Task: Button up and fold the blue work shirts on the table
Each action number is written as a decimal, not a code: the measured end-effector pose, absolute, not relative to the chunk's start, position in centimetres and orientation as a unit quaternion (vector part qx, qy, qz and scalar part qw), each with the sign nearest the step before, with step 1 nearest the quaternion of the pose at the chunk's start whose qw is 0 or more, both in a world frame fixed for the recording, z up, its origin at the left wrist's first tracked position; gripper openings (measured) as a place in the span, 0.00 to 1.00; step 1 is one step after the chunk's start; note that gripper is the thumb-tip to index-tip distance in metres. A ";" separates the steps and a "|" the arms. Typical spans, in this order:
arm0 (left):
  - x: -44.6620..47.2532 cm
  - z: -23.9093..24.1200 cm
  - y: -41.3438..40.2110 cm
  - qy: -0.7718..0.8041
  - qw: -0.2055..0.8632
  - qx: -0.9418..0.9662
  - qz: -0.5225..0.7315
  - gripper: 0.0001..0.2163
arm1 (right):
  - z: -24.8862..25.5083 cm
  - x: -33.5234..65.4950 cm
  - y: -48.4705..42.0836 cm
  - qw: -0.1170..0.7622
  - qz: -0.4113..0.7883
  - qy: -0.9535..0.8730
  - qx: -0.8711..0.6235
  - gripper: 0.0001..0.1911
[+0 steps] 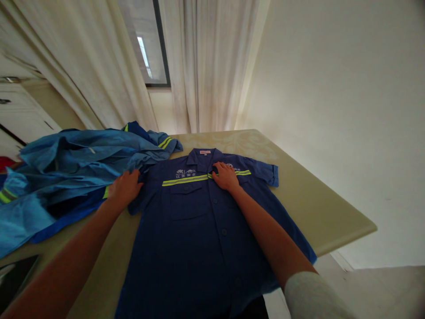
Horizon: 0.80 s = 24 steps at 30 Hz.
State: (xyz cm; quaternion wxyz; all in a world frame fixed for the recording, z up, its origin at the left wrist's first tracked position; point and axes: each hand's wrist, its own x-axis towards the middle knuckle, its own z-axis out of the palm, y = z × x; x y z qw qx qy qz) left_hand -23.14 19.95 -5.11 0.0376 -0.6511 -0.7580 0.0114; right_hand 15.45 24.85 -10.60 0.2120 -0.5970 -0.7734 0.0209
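A dark blue short-sleeved work shirt (189, 239) lies front up on the table, its collar at the far side and its lower edge hanging toward me. A yellow-green reflective stripe crosses its chest under white lettering. My right hand (226, 176) rests on the chest by the button placket, fingers extended over the stripe. At the sleeve on the left side, my left hand (125, 188) touches the cloth, with thumb and fingers apart. Part of that sleeve is hidden behind the hand.
A heap of lighter blue work clothes (83, 155) with reflective bands covers the table's left side. The pale table (308, 208) has a corner at the right. Curtains (212, 66) hang behind it, beside a white wall (332, 110). A dark flat object (16, 279) lies at lower left.
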 end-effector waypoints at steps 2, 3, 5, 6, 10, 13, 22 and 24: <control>-24.0 -5.0 19.4 -0.756 0.015 -0.654 0.011 0.19 | -10.6 15.4 24.8 0.211 0.019 -0.772 -0.600 0.18; -24.1 -4.7 19.2 -0.754 0.021 -0.656 0.000 0.18 | -10.5 15.4 24.8 0.210 0.017 -0.771 -0.601 0.19; -24.3 -3.8 19.1 -0.742 0.062 -0.667 -0.036 0.17 | -10.6 15.3 24.7 0.206 0.015 -0.772 -0.601 0.19; -24.4 -3.1 19.2 -0.733 0.090 -0.672 -0.059 0.17 | -10.6 15.3 24.6 0.203 0.013 -0.773 -0.600 0.19; -24.9 -0.7 20.2 -0.713 0.183 -0.663 -0.137 0.17 | -10.6 15.0 24.8 0.198 0.000 -0.771 -0.605 0.19; -24.4 -0.5 21.4 -0.742 0.199 -0.624 -0.142 0.18 | -10.5 14.6 25.4 0.191 -0.002 -0.764 -0.616 0.19; -13.9 -8.2 21.4 -0.626 0.050 -0.770 -0.113 0.28 | -10.3 14.0 28.5 0.181 0.007 -0.772 -0.609 0.19; -13.0 -9.8 21.6 -0.622 0.004 -0.778 -0.093 0.31 | -10.3 14.0 29.0 0.179 0.012 -0.777 -0.603 0.19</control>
